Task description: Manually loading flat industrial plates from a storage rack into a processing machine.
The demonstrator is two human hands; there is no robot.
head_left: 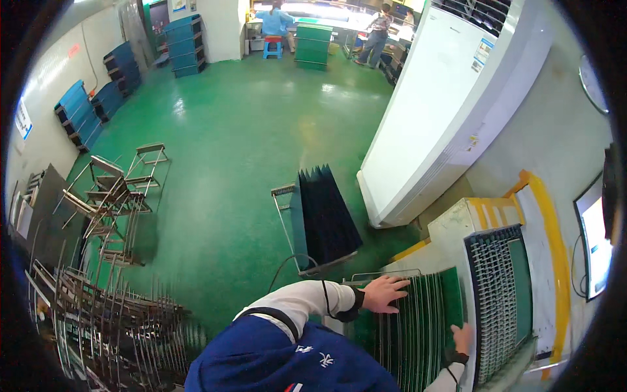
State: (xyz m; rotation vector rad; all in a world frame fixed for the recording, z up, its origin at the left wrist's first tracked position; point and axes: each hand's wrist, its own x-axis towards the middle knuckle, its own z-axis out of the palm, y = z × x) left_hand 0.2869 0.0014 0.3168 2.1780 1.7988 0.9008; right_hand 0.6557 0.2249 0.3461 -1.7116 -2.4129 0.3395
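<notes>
Below me to the right stands a row of thin green panels [421, 326], packed upright side by side in a rack. My left hand [385, 294] lies over the far end of their top edges with its fingers spread. At the row's right end, a wider green panel [452, 294] shows more of its face. My right hand [462, 340] holds this panel by its near right edge, thumb against the face. Just right of that hand is a dark slotted rack [491, 294], with another green panel [520, 287] along its right side.
A wire rack of dark panels [326, 219] stands ahead on the green floor. Metal frames [108, 193] and a crowd of thin-rodded racks [124, 326] fill the left. A tall white cabinet [431, 111] and a wall screen [593, 238] are at right. Two people sit or stand far off.
</notes>
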